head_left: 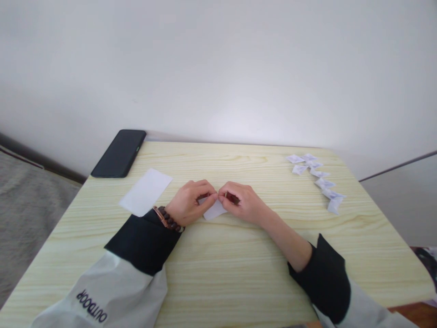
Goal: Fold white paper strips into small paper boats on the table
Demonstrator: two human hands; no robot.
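A small white sheet of paper (214, 211) is between my two hands near the middle of the table. My left hand (193, 202) pinches it with thumb and forefinger at its upper edge. Right beside those fingertips, my right hand (244, 200) pinches the same paper. The fingers cover most of the sheet, so any fold under them is hidden. To the left of my left wrist lies a flat white sheet (146, 191), partly reaching to the dark cuff.
Several small folded paper pieces (324, 183) lie in a winding row at the right. A black phone (119, 154) rests at the table's back left corner. The pale wooden table (232, 269) meets a white wall (218, 68) behind.
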